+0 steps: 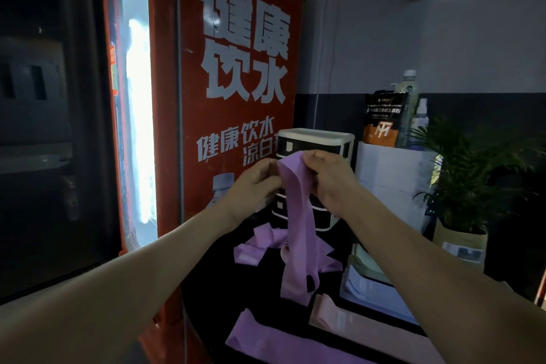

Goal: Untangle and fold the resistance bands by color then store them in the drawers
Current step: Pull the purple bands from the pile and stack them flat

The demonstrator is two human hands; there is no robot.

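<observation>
Dim, black counter (218, 284) beside a glossy red vending cabinet (239, 68). Both grips pinch one flat purple band (297, 224) at its top: left hand (255, 182) at 9 o'clock, right hand (331, 177) at 3. It hangs limp over a tangled purple heap (257, 245). Behind, a rounded drawer unit (317, 139) is mostly hidden. Folded purple (266, 340) and pink bands (354, 319) lie at 6, partly cut off.

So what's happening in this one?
A person holds a purple band up with both hands, the left hand and right hand pinching its top end while the rest hangs to the dark counter. More purple bands lie tangled below it, a pink band lies nearer. The drawers stand behind.
</observation>
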